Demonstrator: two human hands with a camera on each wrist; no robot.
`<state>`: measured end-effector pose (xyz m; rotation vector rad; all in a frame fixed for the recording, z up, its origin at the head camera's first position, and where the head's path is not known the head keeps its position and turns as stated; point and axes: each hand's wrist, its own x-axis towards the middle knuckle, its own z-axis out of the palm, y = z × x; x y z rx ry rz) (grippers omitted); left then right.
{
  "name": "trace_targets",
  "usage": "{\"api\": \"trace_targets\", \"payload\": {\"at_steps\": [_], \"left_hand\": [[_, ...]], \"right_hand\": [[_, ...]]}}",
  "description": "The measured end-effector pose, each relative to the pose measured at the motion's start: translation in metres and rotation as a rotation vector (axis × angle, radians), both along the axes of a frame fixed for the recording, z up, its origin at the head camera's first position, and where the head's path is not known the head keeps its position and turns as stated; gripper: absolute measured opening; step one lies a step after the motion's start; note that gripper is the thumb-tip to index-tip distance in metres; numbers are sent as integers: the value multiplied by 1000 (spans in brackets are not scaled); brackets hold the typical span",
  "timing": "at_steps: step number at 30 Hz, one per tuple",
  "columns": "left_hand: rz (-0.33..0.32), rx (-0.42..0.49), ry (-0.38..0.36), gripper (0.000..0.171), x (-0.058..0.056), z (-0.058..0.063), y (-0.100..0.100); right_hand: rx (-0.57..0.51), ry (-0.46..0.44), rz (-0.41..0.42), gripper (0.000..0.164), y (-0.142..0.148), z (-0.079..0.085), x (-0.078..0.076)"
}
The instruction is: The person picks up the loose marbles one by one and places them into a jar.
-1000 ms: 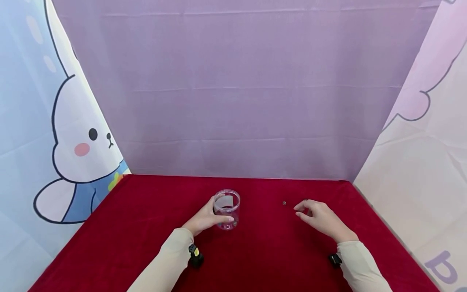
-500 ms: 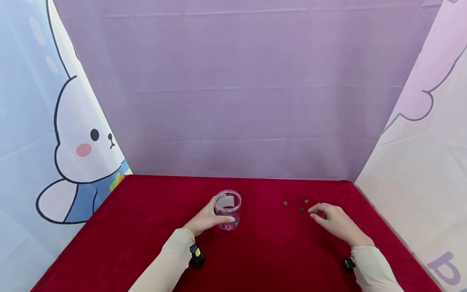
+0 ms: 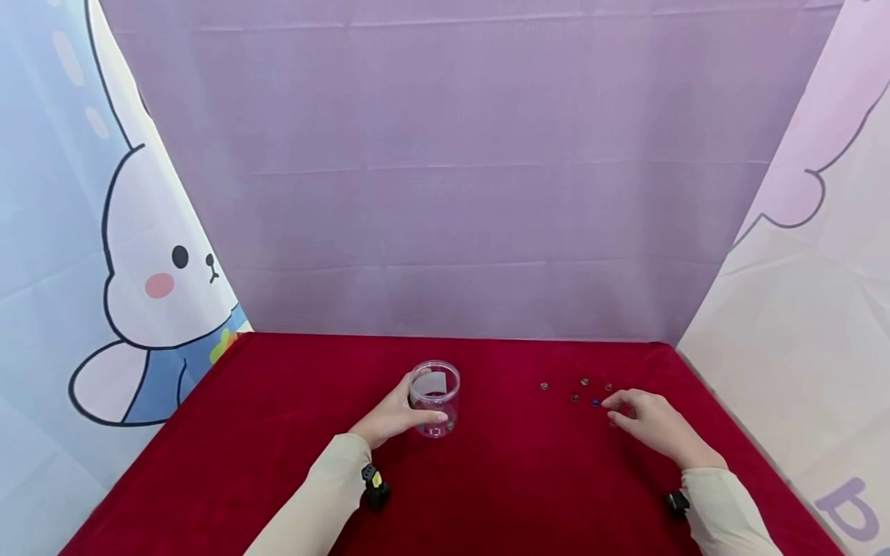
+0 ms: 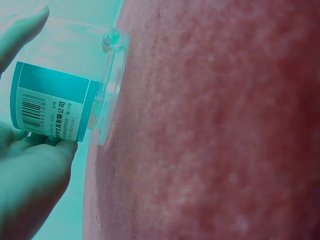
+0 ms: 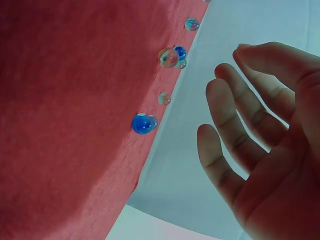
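Note:
My left hand (image 3: 392, 415) grips a clear plastic jar (image 3: 446, 404), which stands upright with its mouth uncovered. In the left wrist view a printed barcode label (image 4: 50, 107) wraps the jar's side, and a glass marble (image 4: 111, 41) shows at its base. To the right, my right hand (image 3: 653, 421) hovers beside several loose marbles, its fingers loosely bent with nothing between them. Nearest its fingertips lies a blue marble (image 3: 594, 402). In the right wrist view a larger-looking blue marble (image 5: 142, 123) and an orange-tinted clear marble (image 5: 168, 57) rest on the cloth.
A red cloth (image 3: 501, 479) covers the table. Behind it hangs a lilac curtain (image 3: 445, 170). Printed drapes close off both sides, with a rabbit figure (image 3: 160, 262) on the left one. Another clear marble (image 3: 545, 385) lies between the jar and the other marbles.
My right hand has moved to the right and slightly toward me. More marbles, including a blue one, now show on the cloth where it was. The left hand and jar stay put.

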<state>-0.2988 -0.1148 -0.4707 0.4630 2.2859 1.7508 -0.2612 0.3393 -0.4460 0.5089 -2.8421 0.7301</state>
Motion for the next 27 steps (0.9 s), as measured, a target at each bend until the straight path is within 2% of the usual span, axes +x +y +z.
{"api": "trace_targets", "payload": {"at_steps": [16,27], "left_hand": [[-6,10,7,92,-1,-1,-1],[12,-6,8,89,-2,-3,-1]], "right_hand": [[61,-172,-50,23,5,-5,-5],[67,-209,-16,23,3,-6,-7]]}}
